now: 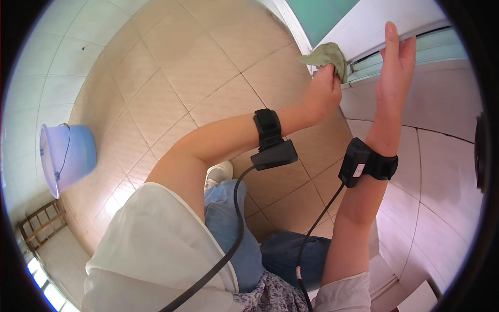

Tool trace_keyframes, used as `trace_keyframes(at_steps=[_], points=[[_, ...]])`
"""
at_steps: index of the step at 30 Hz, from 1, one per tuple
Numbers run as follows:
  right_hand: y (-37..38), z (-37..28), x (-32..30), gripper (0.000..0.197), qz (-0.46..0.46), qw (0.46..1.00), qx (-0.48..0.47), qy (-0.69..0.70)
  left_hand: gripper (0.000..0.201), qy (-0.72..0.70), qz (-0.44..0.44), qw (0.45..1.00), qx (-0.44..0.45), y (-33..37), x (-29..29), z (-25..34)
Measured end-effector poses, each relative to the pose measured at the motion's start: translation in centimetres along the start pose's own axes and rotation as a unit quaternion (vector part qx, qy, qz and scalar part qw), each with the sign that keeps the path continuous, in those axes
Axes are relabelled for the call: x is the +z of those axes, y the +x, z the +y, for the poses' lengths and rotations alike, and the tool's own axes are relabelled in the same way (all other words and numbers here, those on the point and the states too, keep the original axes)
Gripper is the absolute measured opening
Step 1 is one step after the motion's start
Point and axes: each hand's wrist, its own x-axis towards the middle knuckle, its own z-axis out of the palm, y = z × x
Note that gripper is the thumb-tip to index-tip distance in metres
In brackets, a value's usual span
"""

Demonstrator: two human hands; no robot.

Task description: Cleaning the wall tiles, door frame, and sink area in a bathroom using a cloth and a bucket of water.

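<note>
My left hand (325, 96) is closed on a green cloth (327, 53), which it holds at the corner of a white-framed door (366, 31) with a green panel. Part of the cloth hangs out over the frame's outer edge. Farther right, my right hand (396, 73) grips the edge of the same white frame. Its thumb lies along the white face, and its other fingers are partly hidden behind the edge. Each forearm wears a black strap with a small box and a cable.
A light blue bucket (80, 153) with a wire handle stands at the left by the tiled wall. Behind it is a brown wooden rack (44, 226). Beige tiles (208, 67) cover the floor, and a pale tiled wall (436, 156) rises at the right.
</note>
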Motion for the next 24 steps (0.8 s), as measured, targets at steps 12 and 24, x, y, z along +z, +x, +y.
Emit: trace_keyframes(at_steps=[12, 24], points=[[-1.2, -1.5, 1.0, 0.052, -0.017, 1.0, -0.013, 0.002, 0.013, 0.082, 0.099, 0.99, -0.063, 5.8, 0.9, -8.2], [-1.7, -1.3, 2.2, 0.048, -0.017, 0.999, -0.037, 0.007, 0.018, 0.069, 0.101, 0.988, -0.099, 10.1, -3.2, -10.6]])
